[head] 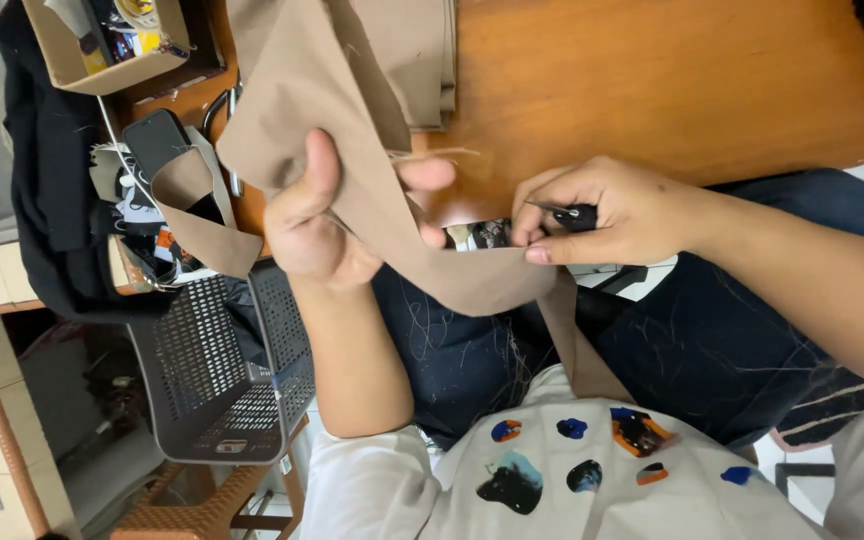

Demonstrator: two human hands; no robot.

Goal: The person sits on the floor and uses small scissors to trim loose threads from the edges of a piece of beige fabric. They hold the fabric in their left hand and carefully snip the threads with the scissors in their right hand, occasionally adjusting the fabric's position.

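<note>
My left hand [327, 225] grips a long piece of tan fabric [297, 95], thumb on top, fingers curled behind it. The cloth runs from the wooden table [652, 90] down across my lap. My right hand [597, 215] pinches the lower folded edge of the same fabric and also holds a small black thread snipper [567, 212] between thumb and fingers, its tip pointing left at the cloth. Loose threads lie on my dark blue trousers [712, 340].
A stack of folded tan cloth [417, 60] lies on the table. At left stand a cardboard box [102, 50], a black phone [157, 140], a tan strap loop [197, 215], dark cloth [42, 170] and a grey plastic basket [217, 380].
</note>
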